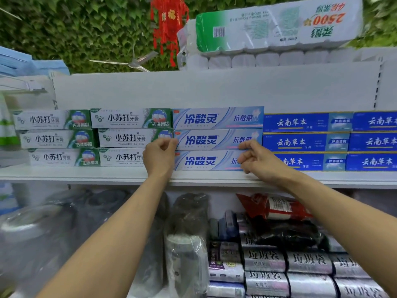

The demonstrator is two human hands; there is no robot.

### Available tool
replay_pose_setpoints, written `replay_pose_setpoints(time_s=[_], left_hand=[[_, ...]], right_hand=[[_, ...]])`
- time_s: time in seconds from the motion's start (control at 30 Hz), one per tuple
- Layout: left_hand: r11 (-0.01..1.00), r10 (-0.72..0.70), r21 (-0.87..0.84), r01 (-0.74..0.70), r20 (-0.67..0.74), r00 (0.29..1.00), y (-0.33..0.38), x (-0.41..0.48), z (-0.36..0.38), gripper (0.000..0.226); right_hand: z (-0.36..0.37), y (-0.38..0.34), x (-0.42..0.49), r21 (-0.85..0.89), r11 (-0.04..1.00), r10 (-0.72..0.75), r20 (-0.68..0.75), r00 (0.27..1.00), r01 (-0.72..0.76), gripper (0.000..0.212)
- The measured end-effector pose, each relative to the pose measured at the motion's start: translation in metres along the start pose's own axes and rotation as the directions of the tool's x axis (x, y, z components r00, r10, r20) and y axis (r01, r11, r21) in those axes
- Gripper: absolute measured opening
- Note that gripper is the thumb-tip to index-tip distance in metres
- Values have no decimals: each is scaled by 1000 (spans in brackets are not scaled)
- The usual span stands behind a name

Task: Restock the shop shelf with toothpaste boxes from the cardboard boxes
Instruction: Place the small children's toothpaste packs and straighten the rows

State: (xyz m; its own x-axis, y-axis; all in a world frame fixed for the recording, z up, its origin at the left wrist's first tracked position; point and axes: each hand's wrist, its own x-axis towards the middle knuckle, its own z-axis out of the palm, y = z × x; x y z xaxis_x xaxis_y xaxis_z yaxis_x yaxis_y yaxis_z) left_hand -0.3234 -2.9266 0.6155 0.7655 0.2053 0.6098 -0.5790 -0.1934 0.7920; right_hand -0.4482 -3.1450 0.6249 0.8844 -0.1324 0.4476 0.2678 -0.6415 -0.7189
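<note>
On the white shelf (86, 175) at the far side of the scene, toothpaste boxes lie lengthwise in stacks three high, printed faces outward. At the left are two stacks of green-and-white boxes (53, 138) reading 小苏打 牙膏, with 去渍亮齿 on the green end. In the middle is a single stack of pale blue and lilac boxes marked 冷酸灵 and 抗敏感. To the right are dark blue boxes (305, 141) marked 云南草本 牙膏.

Both hands are at the middle 冷酸灵 box (206, 139), the second of its stack, which sits between the top and bottom ones. The left hand (160, 157) has its fingers curled and pinches the box's left end, just beside the 小苏打 stack. The right hand (260, 161) closes forefinger and thumb narrowly on the box's right end, the other fingers curled under and covering part of the writing on the bottom box.

Above the shelf's back panel lies a toilet paper pack (268, 26), its print upside down, with 2500 in red. Left of it hangs a red ornament (168, 24) against green leaves. Below, near the lower right, are silver rolls (266, 261) labelled 垃圾袋, with a red packet (277, 206) behind them
</note>
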Motion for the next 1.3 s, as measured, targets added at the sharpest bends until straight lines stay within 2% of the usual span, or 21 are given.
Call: replay_pose_setpoints(time_s=[0.17,0.3,0.43,0.57,0.67,0.87,0.93,1.0,1.07,1.1,1.2,1.3], left_hand=[[1000,-12,1,12,4,1000,5,-3,-3,18],[1000,-12,7,12,-11,1000,14,-7,-3,24],[999,-35,7,34,120,992,12,-9,-17,15],[990,26,130,-51,187,982,-3,-3,-59,21],[990,-5,139,-23,197,980,-21,16,-97,21],[974,-62,227,9,225,972,-57,64,-168,36],[968,-69,249,6,245,967,-67,79,-182,40],[972,-79,234,13,277,958,-74,91,-190,44],[980,-85,198,24,309,947,-80,98,-191,43],[984,-75,176,18,325,943,-81,100,-190,40],[990,-66,141,15,364,929,-86,104,-188,42],[990,-45,139,-14,413,910,-86,104,-189,56]], right_hand=[[0,0,-3,-41,999,-6,52,999,8,42],[3,-7,-4,-63,998,-9,7,1000,9,40],[19,-16,-8,-87,996,-7,10,1000,8,44],[43,-30,-4,-88,996,-27,-38,999,23,45],[75,-50,5,-108,994,-33,-27,999,30,43],[159,-90,29,-142,989,-36,-22,999,32,39],[181,-100,37,-161,987,-18,-70,997,7,31],[196,-103,46,-171,985,5,-141,990,-30,9],[204,-108,52,-161,984,41,-194,980,-73,9],[206,-110,55,-146,983,77,-207,975,-109,2],[209,-115,59,-93,978,165,-224,961,-189,31],[212,-116,61,-111,969,191,-226,955,-220,41]])
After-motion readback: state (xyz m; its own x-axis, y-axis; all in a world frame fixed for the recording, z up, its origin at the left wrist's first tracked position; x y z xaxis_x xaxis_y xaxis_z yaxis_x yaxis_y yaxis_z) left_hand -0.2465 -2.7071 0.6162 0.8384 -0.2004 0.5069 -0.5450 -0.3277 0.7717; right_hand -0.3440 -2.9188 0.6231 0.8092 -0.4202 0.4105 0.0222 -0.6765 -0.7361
